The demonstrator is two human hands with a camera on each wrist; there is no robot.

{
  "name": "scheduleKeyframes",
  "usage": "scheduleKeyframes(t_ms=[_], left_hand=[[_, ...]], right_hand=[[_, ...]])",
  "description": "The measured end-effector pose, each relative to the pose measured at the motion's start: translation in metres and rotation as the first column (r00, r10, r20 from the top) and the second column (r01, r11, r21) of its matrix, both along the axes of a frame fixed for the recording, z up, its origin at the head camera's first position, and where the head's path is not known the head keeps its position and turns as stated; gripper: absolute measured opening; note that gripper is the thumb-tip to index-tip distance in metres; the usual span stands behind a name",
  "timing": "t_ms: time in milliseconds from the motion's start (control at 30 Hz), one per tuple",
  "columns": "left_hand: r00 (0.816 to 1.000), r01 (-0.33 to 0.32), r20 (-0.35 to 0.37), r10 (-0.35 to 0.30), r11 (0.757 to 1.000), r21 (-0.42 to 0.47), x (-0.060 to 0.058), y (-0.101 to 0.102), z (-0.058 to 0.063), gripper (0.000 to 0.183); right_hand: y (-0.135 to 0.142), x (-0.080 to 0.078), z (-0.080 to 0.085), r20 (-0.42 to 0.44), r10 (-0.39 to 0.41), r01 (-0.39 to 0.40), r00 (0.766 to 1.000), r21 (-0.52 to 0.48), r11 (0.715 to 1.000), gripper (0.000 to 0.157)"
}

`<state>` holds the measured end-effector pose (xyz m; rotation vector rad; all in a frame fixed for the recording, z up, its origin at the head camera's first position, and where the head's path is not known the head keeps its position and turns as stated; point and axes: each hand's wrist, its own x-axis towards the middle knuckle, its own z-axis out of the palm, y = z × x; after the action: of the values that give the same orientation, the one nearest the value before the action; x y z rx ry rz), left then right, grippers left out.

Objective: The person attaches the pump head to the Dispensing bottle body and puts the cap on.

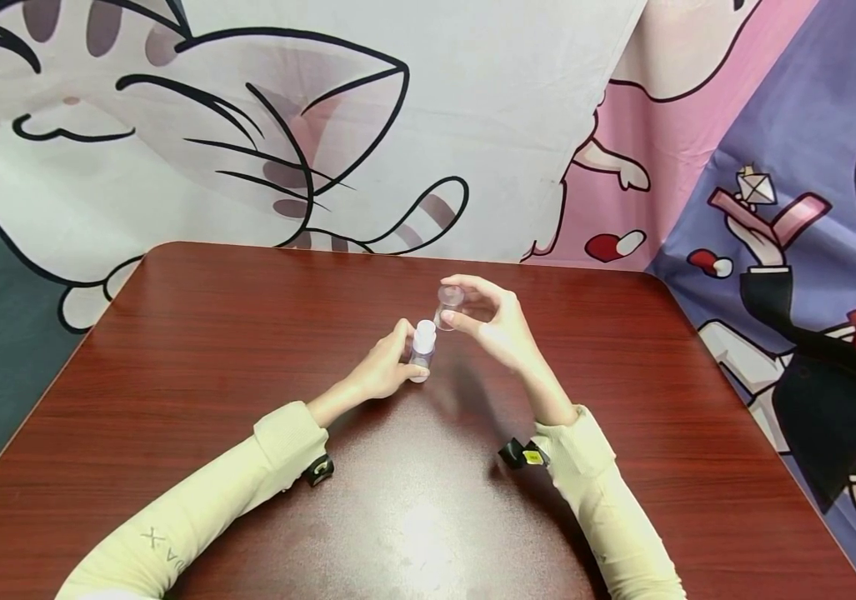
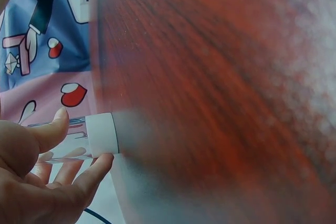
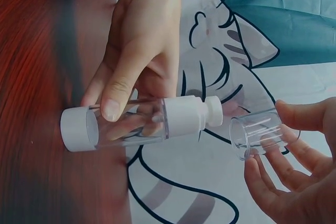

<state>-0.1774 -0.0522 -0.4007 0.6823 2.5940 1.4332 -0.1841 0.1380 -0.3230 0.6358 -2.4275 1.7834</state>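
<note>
A small clear bottle [image 3: 136,124] with a white base and a white pump top [image 3: 186,115] stands at the table's middle. My left hand [image 1: 384,364] holds it round its clear body, thumb on one side and fingers on the other; in the left wrist view the white base [image 2: 102,134] shows beyond the fingertips. Just above and to the right, my right hand [image 1: 493,325] pinches a clear cap [image 3: 257,132] between thumb and fingers. The cap's open end faces the pump top, with a small gap between them.
A glossy reddish-brown table [image 1: 247,317] lies under both hands. Behind it hangs a cloth [image 1: 503,108] printed with a cartoon cat and other figures. Dark wrist cameras [image 1: 521,454] sit at both cream sleeves [image 1: 247,467].
</note>
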Motion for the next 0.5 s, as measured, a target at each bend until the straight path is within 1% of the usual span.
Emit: scheduleKeyframes(t_ms=[233,500], left_hand=[[1.0,-0.007,0.006,0.007,1.0,-0.018,-0.0016,0.0001,-0.0006,0.041],[1.0,0.0,0.01,0.0,1.0,-0.02,-0.0018,0.0,-0.0002,0.04]], right_hand=[[-0.0031,0.0002,-0.0013,0.004,0.011,-0.011,1.0,-0.01,1.0,0.039],[-0.0048,-0.0007,-0.0029,-0.002,0.016,-0.016,1.0,-0.009,1.0,0.039]])
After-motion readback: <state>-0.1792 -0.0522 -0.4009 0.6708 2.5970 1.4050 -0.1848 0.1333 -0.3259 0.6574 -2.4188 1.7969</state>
